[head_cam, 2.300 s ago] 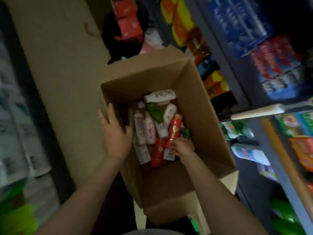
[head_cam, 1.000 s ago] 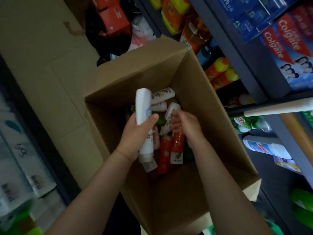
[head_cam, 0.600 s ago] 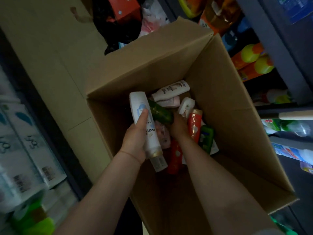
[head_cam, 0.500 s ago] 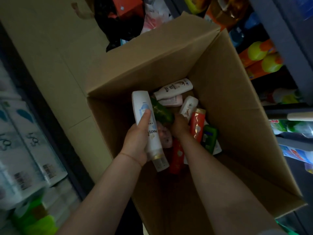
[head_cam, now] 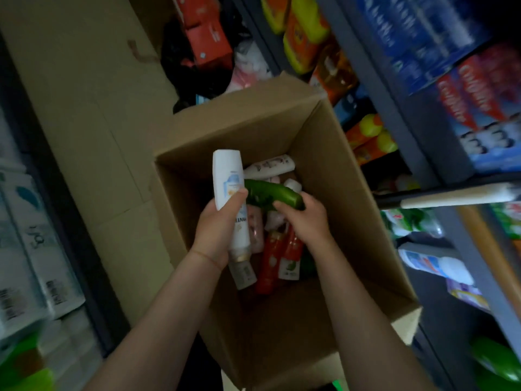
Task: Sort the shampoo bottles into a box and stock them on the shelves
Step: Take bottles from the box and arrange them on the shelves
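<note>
Over the open brown cardboard box [head_cam: 346, 193], the left hand [head_cam: 215, 235] wraps its grip around a tall white plastic shampoo bottle [head_cam: 232, 204], thumb across the label, the bottle's base standing well above the fingers and its cap below the palm. The right hand [head_cam: 303, 218] curls its grip around one end of a dark green plastic bottle [head_cam: 272, 194], which runs leftward to touch the white one. Red, pink and white bottles [head_cam: 277, 249] lie in the box beneath.

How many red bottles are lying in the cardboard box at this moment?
2. Both lie side by side on the cardboard box floor below the right hand: left red bottle, right red bottle. Others may be hidden beneath the pile.
</note>
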